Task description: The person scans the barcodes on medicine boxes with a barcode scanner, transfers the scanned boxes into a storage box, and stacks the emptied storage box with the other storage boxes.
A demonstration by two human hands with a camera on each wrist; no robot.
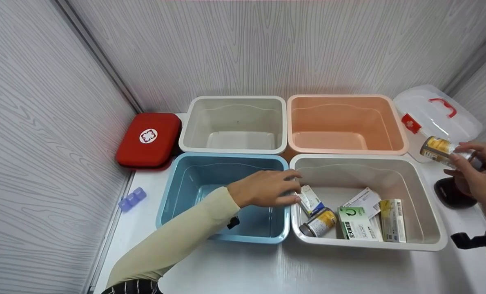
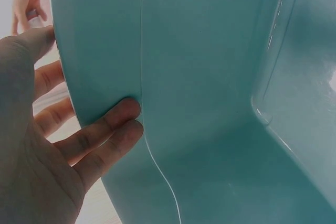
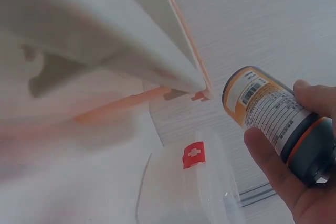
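Note:
My right hand [image 1: 480, 167] pinches a dark bottle [image 1: 441, 149] with an orange and white label, raised beside the clear first-aid box. In the right wrist view the thumb and fingers grip the bottle [image 3: 270, 108] toward its dark end. The left hand [image 1: 267, 188] reaches across the blue bin [image 1: 222, 239], its fingers at the rim shared with the off-white bin [image 1: 426, 241]. Two of its fingertips [image 2: 126, 124] lie against the blue inner wall. Close by in the off-white bin are a white and blue medicine box [image 1: 309, 199] and a similar bottle [image 1: 319, 222].
The off-white bin also holds a green and white box [image 1: 355, 222], a yellow box [image 1: 392, 220] and a white box [image 1: 365, 200]. Behind stand a beige bin [image 1: 237, 100] and an orange bin [image 1: 345, 100]. A red first-aid case [image 1: 149, 139] and purple pill organizer [image 1: 132, 199] lie left; a clear first-aid box [image 1: 435, 110] stands right.

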